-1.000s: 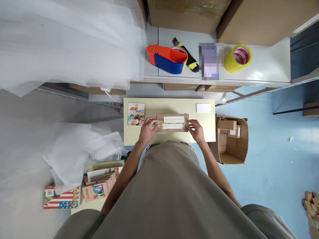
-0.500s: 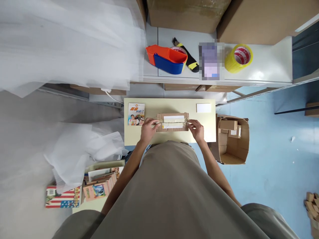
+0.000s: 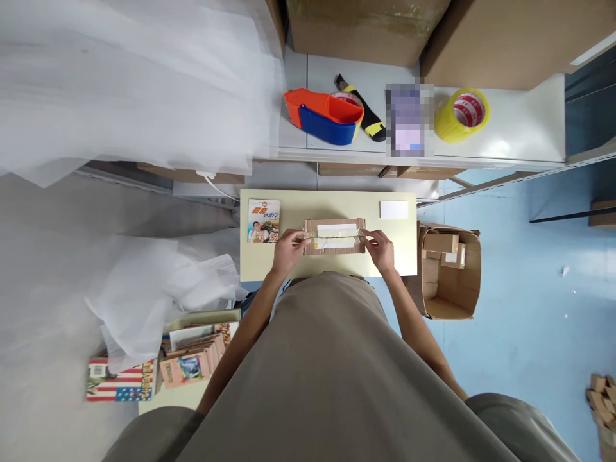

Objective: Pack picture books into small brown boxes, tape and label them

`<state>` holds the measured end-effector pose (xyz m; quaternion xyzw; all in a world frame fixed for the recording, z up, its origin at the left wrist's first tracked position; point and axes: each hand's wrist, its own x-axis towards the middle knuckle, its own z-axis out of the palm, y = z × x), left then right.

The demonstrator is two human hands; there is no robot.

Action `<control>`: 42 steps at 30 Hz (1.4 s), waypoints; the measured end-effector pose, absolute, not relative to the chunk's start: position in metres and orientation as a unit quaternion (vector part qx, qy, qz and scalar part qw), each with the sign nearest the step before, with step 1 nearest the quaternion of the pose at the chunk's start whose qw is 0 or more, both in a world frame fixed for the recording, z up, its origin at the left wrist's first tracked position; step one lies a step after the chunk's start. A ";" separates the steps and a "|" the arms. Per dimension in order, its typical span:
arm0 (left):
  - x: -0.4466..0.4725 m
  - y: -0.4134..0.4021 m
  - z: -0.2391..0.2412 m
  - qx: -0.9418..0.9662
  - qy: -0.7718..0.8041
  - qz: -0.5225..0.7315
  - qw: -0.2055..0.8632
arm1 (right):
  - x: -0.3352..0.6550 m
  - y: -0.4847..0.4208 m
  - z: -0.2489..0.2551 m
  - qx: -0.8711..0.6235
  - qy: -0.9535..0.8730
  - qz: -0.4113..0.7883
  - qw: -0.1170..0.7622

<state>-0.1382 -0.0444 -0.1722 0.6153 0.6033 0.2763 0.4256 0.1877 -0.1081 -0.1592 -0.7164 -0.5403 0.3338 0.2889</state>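
Observation:
A flat cardboard package point(image 3: 333, 250) with white paper on its top lies on the pale yellow table point(image 3: 312, 204). A shiny thin line, apparently a strip of clear tape point(image 3: 337, 237), runs lengthwise across the package's middle. At the package's left end, my left hand point(image 3: 289, 249) pinches the tape's end between thumb and fingers. My right hand point(image 3: 380, 249) pinches it at the right end in the same way. Crinkled clear tape shows at both ends. Whether the strip is stuck down all along I cannot tell.
A booklet point(image 3: 264, 221) and a white card point(image 3: 393, 210) lie on the table. On the shelf above are a tape dispenser point(image 3: 325, 119), a utility knife point(image 3: 368, 115) and a yellow tape roll point(image 3: 455, 119). An open carton point(image 3: 476, 276) holding small boxes stands right; books point(image 3: 187, 366) lie lower left.
Both hands stay at the package's two ends with almost no movement. The line across the package looks slightly lighter and less dark than before. The whole view has shifted very slightly.

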 end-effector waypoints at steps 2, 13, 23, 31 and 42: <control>-0.137 -0.043 -0.172 0.616 0.608 0.271 0.422 | 0.188 -0.106 -0.160 -0.716 -0.543 0.330 0.290; -0.137 -0.039 -0.170 0.611 0.617 0.272 0.416 | 0.190 -0.108 -0.166 -0.691 -0.560 0.328 0.318; -0.136 -0.039 -0.174 0.624 0.619 0.268 0.394 | 0.192 -0.107 -0.161 -0.690 -0.559 0.341 0.309; -0.143 -0.039 -0.155 0.649 0.594 0.240 0.410 | 0.193 -0.114 -0.144 -0.676 -0.577 0.351 0.296; -0.094 -0.012 -0.074 0.741 0.536 0.240 0.327 | 0.215 -0.100 -0.114 -0.661 -0.595 0.308 0.338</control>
